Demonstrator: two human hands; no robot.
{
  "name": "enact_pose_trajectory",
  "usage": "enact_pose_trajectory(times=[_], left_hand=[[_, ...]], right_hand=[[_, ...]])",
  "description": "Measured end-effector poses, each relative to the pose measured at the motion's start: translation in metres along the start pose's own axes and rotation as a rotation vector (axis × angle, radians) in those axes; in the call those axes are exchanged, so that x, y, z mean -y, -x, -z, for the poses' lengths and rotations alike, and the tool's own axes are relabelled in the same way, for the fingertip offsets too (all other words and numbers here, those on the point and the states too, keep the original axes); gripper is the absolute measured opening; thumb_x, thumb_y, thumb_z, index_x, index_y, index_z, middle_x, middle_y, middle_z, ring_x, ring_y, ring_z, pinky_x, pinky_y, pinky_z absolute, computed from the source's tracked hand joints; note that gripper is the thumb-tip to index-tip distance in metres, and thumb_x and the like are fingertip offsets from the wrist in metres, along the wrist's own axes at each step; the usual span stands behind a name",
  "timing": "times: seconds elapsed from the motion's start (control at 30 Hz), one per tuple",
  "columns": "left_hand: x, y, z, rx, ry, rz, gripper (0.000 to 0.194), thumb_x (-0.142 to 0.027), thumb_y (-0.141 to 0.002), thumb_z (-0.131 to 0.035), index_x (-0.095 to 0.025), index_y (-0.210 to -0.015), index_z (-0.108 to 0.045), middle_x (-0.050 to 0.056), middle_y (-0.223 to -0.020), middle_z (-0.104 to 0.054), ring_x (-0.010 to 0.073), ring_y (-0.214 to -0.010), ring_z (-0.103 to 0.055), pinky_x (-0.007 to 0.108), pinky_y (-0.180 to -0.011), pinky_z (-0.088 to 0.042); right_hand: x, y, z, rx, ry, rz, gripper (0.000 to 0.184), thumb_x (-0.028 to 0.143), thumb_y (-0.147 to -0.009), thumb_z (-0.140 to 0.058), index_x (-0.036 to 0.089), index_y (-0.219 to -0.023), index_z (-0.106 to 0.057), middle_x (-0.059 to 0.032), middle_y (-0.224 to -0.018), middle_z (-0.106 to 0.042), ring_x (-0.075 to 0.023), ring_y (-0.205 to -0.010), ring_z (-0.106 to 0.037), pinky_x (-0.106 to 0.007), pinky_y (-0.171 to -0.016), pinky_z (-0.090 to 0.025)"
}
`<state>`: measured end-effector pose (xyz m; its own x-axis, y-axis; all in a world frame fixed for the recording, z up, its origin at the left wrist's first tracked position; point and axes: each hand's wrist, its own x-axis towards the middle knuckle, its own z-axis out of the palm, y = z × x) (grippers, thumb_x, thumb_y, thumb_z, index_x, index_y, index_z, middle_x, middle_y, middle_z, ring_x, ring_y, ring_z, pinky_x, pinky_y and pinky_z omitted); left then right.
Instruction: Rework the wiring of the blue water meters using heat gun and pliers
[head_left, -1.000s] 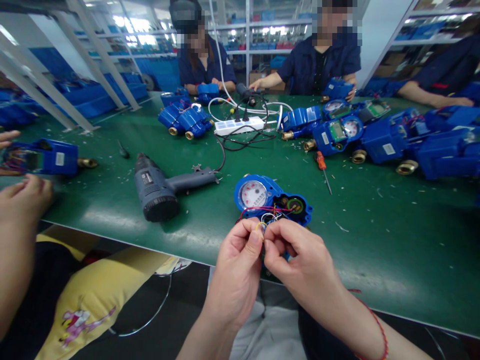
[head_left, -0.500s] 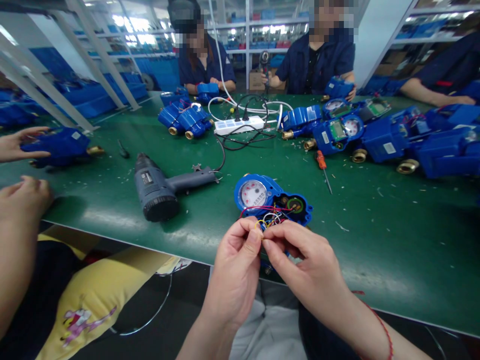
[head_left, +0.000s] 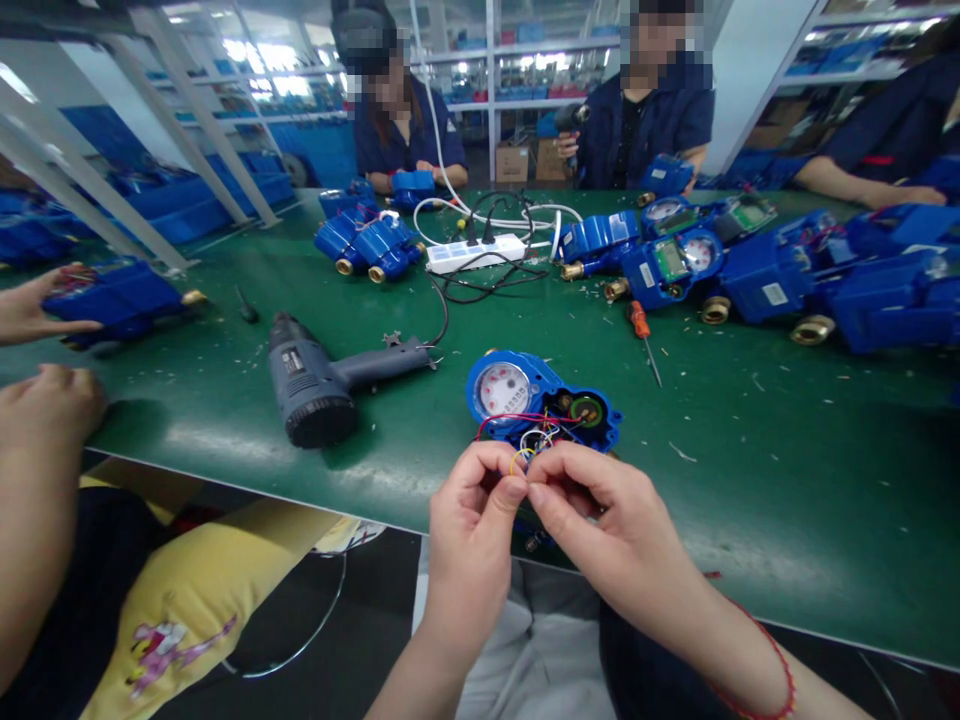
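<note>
An open blue water meter with a white dial lies at the near edge of the green table. Thin red, yellow and white wires come out of it toward me. My left hand and my right hand meet just below the meter, thumb and forefinger of each pinched on the wire ends. The fingertips of the two hands touch. A red string circles my right wrist.
A grey heat gun lies left of the meter. A red-handled screwdriver, a white power strip and several blue meters lie farther back. A neighbour's hands hold a blue meter at left. Two people sit across the table.
My pinched fingers have shifted slightly on the wires. The neighbour at left turned and lowered their meter onto the table. The person opposite lifted a dark tool off the table.
</note>
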<state>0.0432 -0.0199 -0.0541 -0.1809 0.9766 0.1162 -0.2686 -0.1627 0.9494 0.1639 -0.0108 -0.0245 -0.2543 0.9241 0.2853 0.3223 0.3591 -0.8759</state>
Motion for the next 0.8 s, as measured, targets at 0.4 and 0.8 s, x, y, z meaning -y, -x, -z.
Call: enact_pose_trajectory(times=[0.4,0.8], left_hand=[[0.010,0.003,0.000,-0.013,0.094,0.072,0.021,-0.035,-0.080,-0.071,-0.018,-0.072,-0.061,0.000,-0.074,-0.055,0.0138,-0.072,-0.050,0.022,-0.068,-0.042],[0.006,0.005,-0.006,-0.071,0.102,0.089,0.024,-0.033,-0.078,-0.073,-0.018,-0.067,-0.058,-0.001,-0.069,-0.053,0.0128,-0.065,-0.047,0.021,-0.063,-0.041]], right_hand=[[-0.002,-0.001,-0.004,-0.032,0.041,-0.009,0.017,0.013,-0.080,-0.050,0.016,-0.065,-0.056,0.0054,-0.054,-0.045,-0.0055,-0.047,-0.037,-0.017,-0.043,-0.029],[-0.001,-0.001,-0.014,-0.189,0.195,0.032,0.012,0.009,-0.065,-0.048,0.017,-0.057,-0.054,0.0067,-0.048,-0.042,-0.0051,-0.043,-0.036,-0.018,-0.041,-0.026]])
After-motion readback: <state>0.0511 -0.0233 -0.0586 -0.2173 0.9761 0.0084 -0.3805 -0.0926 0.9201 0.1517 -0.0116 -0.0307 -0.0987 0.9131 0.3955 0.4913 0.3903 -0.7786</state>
